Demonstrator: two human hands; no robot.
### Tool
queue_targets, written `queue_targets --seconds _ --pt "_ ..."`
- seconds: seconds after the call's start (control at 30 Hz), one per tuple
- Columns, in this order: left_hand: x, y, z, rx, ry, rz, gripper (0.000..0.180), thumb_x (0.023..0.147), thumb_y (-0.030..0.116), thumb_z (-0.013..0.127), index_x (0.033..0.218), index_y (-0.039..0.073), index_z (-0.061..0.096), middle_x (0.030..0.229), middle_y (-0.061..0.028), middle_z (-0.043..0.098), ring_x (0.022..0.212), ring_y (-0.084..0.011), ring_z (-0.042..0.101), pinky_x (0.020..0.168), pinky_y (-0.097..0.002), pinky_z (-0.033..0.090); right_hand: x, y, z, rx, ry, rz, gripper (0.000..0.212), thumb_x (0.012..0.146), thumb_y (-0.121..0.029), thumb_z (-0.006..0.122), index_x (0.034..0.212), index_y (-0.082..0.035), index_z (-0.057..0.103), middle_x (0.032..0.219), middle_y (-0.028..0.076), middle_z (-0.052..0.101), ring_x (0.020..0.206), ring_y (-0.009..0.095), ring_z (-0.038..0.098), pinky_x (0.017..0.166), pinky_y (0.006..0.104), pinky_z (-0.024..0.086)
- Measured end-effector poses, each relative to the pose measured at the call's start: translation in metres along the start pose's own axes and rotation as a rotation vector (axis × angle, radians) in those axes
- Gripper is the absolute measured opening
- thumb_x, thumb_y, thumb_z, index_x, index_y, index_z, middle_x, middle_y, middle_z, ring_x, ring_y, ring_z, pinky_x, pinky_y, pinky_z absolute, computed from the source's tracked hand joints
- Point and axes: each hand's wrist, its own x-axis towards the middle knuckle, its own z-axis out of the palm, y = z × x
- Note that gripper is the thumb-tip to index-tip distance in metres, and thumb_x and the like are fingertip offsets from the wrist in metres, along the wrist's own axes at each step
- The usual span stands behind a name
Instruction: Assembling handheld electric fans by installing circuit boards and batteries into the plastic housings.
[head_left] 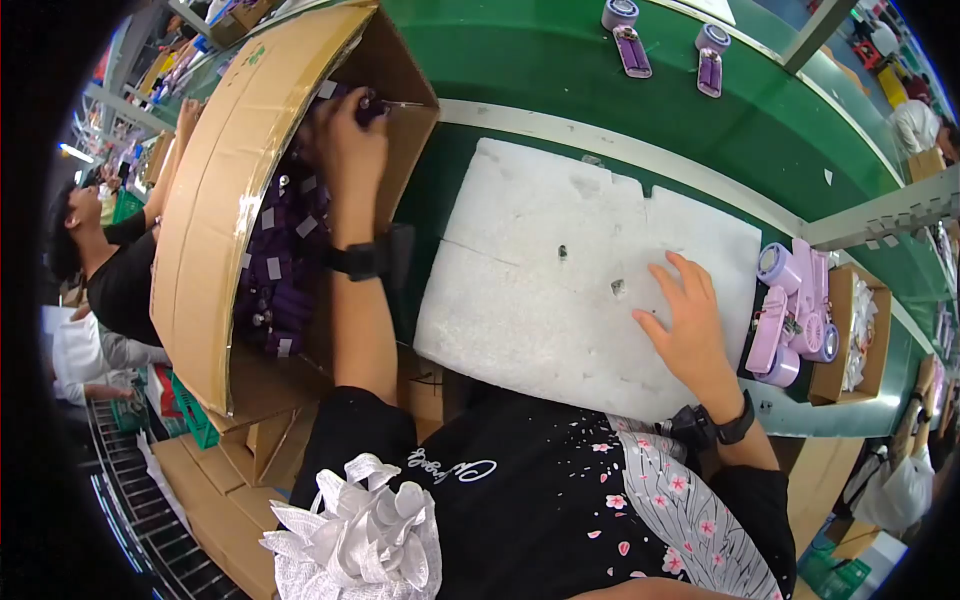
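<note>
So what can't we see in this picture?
In the head view:
- Left hand: whether it grips anything; its own back hides some fingertips.
- Bottom of the big cardboard box: purple parts piled inside cover it.
- Whatever is beneath the white foam board: the board covers it.
- White sheet: cut off by the top edge.

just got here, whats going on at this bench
The person's left hand is inside an open cardboard box of dark purple parts, its fingers at one of them; whether the grip is firm is unclear. The right hand, open and empty, is over a white foam board. Lilac parts sit by the board's right edge.
</note>
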Motion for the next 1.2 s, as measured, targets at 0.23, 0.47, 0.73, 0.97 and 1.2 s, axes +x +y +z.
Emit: queue_targets --seconds 0.23,0.47,0.73,0.97,1.2 --pt "0.008 -0.129 -0.011 0.167 -0.292 -0.366 0.049 0.084 0.023 0.071 0.124 -0.002 0.058 0.110 -0.0239 0.066 0.101 -0.0358 0.065 0.089 -0.0408 0.049 -0.003 0.001 0.028 0.058 0.067 -0.156 0.051 0.077 -0.017 0.074 0.123 -0.002 0.058 0.139 0.020 0.045 0.128 0.040 0.040 0.107 0.0461 0.034" --pt "0.019 -0.119 -0.011 -0.133 -0.354 -0.319 0.025 0.087 0.012 0.069 0.108 -0.002 0.068 0.091 -0.0158 0.073 0.080 -0.0204 0.071 0.074 -0.0317 0.052 -0.005 0.003 0.027 0.080 0.092 -0.138 0.049 0.077 -0.018 0.074 0.121 -0.003 0.059 0.138 0.019 0.045 0.128 0.039 0.040 0.106 0.0460 0.035" --pt "0.020 -0.145 0.020 -0.162 -0.375 -0.247 0.025 0.080 0.005 0.070 0.105 0.008 0.072 0.090 -0.0169 0.072 0.081 -0.0256 0.070 0.073 -0.0347 0.053 -0.003 0.002 0.025 0.116 0.081 -0.148 0.047 0.077 -0.017 0.074 0.120 -0.003 0.060 0.138 0.019 0.045 0.128 0.039 0.040 0.106 0.0458 0.035" --pt "0.024 -0.109 0.037 0.079 -0.345 0.188 0.030 0.069 0.009 0.076 0.099 0.010 0.072 0.103 -0.0163 0.067 0.098 -0.0365 0.062 0.087 -0.0460 0.048 -0.007 0.000 0.022 0.098 0.068 -0.151 0.047 0.076 -0.016 0.074 0.119 -0.003 0.060 0.139 0.018 0.045 0.128 0.038 0.040 0.106 0.0453 0.035" --pt "0.027 -0.109 0.048 0.101 -0.461 0.046 0.027 0.071 0.015 0.078 0.098 0.010 0.072 0.098 -0.0164 0.069 0.095 -0.0361 0.062 0.084 -0.0452 0.048 -0.006 -0.002 0.022 0.095 0.065 -0.143 0.046 0.076 -0.014 0.074 0.119 -0.003 0.060 0.140 0.018 0.045 0.128 0.038 0.040 0.106 0.0450 0.035"
